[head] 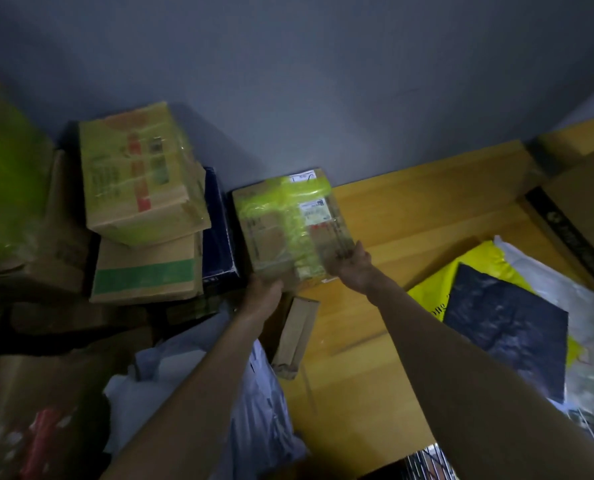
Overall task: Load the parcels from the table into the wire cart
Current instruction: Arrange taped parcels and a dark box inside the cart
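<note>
Wall [323,81] grey-blue, fills the top; wooden counter [410,220] runs from centre to right, bare in the middle; stack of cartons [143,216] at left, top one tilted on a green-banded one; big carton [586,216] with a black strip at far right; black bag [503,323] lies on a yellow bag [437,285] at right, white bag beside them; white bag [254,393] under my left forearm; cart [434,459] wire just shows at the bottom edge; box [288,226] with yellow-green tape and white labels sits at the counter's back left, just beside the stack, near edge toward me; my left hand [264,296] grips its near-left corner, fingers curled under; my right hand [349,263] holds its near-right corner, fingers curled on the edge; small brown parcel [297,336] lies just below the box, between my arms.
</note>
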